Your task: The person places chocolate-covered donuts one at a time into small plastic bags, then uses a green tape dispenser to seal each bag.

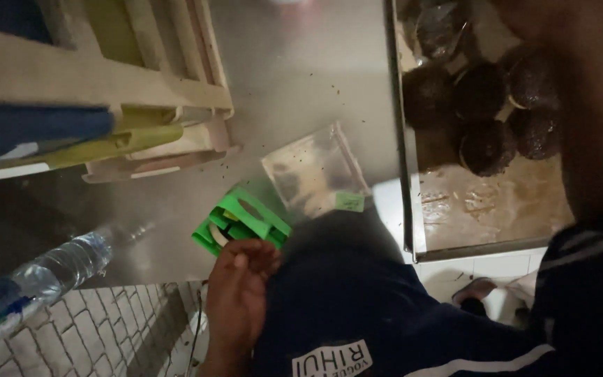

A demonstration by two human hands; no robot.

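My left hand (240,287) hovers at the near edge of the steel table (301,77), fingers loosely curled and holding nothing. Its fingertips are just below a bright green plastic holder (242,222) with slots and a pale roll inside. A clear plastic bag (312,167) with a small green label lies just beyond the holder. My right arm (598,119) stretches over a metal tray (407,209) of dark round cakes (486,105). My right hand (525,15) is at the top edge, mostly cut off, so its grip is unclear.
Stacked wooden crates (141,77) with yellow-green and blue items fill the far left. A plastic water bottle (43,276) lies at the left table edge. Below are paving bricks (99,335) and white tiles. Wrapped packets (441,31) sit at the tray's far end.
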